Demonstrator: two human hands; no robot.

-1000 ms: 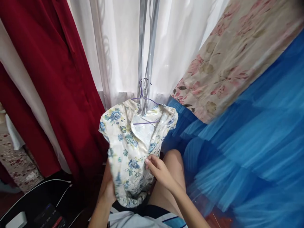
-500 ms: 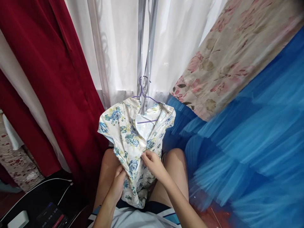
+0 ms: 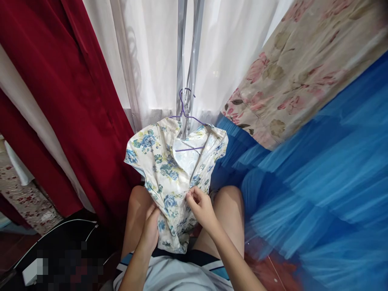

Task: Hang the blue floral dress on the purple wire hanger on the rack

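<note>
Cream cloth w/ blue flowers, head view (only 1): blouse [image 3: 174,186] hangs on purple hanger [image 3: 182,111], just ahead of the person's lap. Its long axis runs from hanger down toward the body, hem btwn the 2 knees. R hand [image 3: 202,208] is nearer the V neckline: thumb + index together, pinched on the front edge right at the V's base, so the neck opening lies just beyond those fingertips. L hand [image 3: 149,228] is lower, at the blouse's L side edge; most fingers hidden by cloth, can't tell if they're clamped or merely touching. Red fabric [image 3: 79,121] to L, blue tulle [image 3: 291,194] to R. No brand, label or writing legible; lower-L corner, near white block [image 3: 32,271], is pixelated.
</note>
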